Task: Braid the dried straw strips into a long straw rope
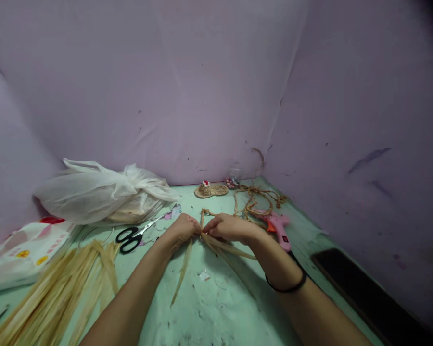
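My left hand point(184, 227) and my right hand point(228, 227) meet near the middle of the table, fingertips pinched together on a thin braid of dried plant fibre point(202, 219). The finished plait runs away from my fingers toward the back and bends to the right. Below the pinch, loose pale strips point(183, 273) hang toward me, one on the left and others fanned out to the right. Exactly how the strands cross is hidden by my fingers.
At left lie a pile of dried strips point(54, 293), black-handled scissors point(132, 239) and a white plastic bag point(90, 192). Behind sits a small woven piece point(216, 191). Right are coiled braided cord point(254, 204), a pink glue gun point(282, 230) and a dark flat slab point(361, 288).
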Demonstrator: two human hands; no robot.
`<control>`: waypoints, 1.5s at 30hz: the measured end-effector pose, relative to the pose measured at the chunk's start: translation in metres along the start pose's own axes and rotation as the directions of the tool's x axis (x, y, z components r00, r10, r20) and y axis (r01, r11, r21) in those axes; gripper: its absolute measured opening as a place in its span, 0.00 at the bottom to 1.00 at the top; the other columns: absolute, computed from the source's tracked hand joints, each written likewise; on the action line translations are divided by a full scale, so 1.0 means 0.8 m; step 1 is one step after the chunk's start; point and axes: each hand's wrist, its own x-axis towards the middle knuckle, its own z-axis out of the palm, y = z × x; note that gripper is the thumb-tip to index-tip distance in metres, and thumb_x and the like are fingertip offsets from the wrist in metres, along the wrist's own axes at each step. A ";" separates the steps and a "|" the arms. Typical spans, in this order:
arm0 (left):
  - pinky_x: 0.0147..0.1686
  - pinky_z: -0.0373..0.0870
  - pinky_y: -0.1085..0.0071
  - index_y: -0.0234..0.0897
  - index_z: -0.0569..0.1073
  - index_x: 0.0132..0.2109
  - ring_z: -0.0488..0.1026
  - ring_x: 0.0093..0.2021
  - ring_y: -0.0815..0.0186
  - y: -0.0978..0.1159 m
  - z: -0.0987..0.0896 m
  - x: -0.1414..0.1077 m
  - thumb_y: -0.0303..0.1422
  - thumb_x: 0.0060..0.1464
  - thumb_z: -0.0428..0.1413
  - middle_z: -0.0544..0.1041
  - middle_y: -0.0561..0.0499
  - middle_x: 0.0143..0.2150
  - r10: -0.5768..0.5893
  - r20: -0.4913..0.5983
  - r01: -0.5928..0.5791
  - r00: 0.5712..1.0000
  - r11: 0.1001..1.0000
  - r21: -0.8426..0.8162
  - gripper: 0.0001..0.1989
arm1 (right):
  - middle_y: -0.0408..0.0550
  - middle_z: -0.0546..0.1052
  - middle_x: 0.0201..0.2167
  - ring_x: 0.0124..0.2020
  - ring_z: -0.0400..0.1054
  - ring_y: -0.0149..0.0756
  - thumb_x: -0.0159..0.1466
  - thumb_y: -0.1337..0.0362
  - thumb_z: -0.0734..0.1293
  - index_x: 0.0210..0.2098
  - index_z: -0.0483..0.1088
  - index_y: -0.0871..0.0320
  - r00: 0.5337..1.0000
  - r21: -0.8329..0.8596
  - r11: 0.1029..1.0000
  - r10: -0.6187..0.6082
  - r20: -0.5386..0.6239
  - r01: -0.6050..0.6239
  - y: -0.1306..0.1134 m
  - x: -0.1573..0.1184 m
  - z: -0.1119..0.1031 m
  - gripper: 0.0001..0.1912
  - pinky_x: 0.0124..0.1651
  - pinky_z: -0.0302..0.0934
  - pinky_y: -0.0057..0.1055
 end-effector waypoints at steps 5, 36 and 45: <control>0.13 0.35 0.76 0.33 0.63 0.20 0.43 0.11 0.80 -0.003 -0.008 0.002 0.32 0.32 0.53 0.54 0.61 0.12 -0.015 0.091 0.021 0.996 0.997 -0.071 0.07 | 0.53 0.75 0.28 0.24 0.65 0.27 0.54 0.71 0.60 0.31 0.71 0.67 0.974 0.159 0.986 0.091 -0.206 -0.058 0.020 -0.002 -0.038 0.10 0.23 0.56 0.20; 0.20 0.46 0.75 0.33 0.65 0.16 0.54 0.18 0.73 0.006 -0.003 0.001 0.30 0.36 0.47 0.57 0.55 0.14 0.277 0.020 -0.210 0.961 0.680 0.702 0.07 | 0.35 0.58 0.08 0.08 0.43 0.20 0.45 0.71 0.63 0.16 0.61 0.61 0.970 0.473 0.881 0.134 -0.204 -0.022 0.034 0.043 0.033 0.04 0.12 0.34 0.23; 0.21 0.52 0.76 0.31 0.73 0.23 0.62 0.22 0.70 0.024 -0.017 -0.014 0.30 0.37 0.50 0.68 0.51 0.18 0.188 0.059 -0.170 0.980 0.656 0.735 0.09 | 0.37 0.60 0.09 0.10 0.46 0.21 0.43 0.71 0.63 0.15 0.64 0.62 0.950 0.399 0.916 0.155 -0.271 -0.036 0.035 0.046 0.038 0.03 0.14 0.38 0.23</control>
